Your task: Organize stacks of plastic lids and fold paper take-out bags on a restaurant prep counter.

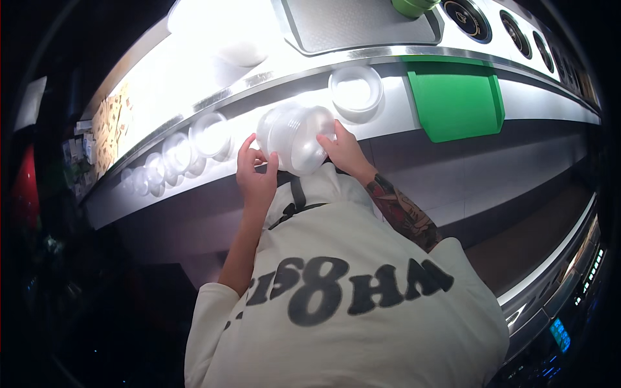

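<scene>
Before my torso, a stack of nested translucent plastic bowls is tilted on its side over the front edge of a narrow white ledge. My right hand grips the end bowl at the right, its thumb on the bowl's surface and its fingers behind. At the stack's left end, my left hand holds it with thumb and fingers spread around the side. Just beyond my right hand, another translucent round bowl rests on the ledge. More clear bowls stand along the ledge in a row to my left.
A green plastic tray juts over the ledge on the right. Behind the metal counter edge lie a grey tray, a green container and several round black inserts. Patterned paper lies far left.
</scene>
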`<action>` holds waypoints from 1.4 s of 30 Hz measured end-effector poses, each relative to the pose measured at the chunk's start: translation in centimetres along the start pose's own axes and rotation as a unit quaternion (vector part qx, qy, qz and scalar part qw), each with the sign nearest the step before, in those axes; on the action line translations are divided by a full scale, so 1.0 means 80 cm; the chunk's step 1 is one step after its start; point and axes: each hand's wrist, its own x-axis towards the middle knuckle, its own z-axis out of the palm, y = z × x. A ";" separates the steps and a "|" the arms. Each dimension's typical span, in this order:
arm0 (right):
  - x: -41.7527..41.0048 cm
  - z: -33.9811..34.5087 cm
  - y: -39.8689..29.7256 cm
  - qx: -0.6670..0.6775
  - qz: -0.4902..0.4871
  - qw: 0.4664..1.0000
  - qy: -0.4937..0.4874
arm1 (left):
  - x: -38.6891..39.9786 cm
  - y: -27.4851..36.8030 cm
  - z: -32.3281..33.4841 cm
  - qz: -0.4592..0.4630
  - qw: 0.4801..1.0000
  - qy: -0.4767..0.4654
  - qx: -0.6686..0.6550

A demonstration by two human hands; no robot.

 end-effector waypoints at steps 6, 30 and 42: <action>-0.026 -0.015 -0.042 0.294 0.081 0.947 -0.103 | -0.019 0.079 -0.012 0.142 0.989 0.037 0.021; -0.065 0.009 -0.095 0.255 -0.067 0.964 0.017 | -0.031 0.088 -0.055 0.290 0.955 -0.031 -0.057; -0.051 0.036 -0.091 0.122 0.006 0.989 0.084 | -0.002 0.032 -0.072 0.128 0.973 -0.158 -0.113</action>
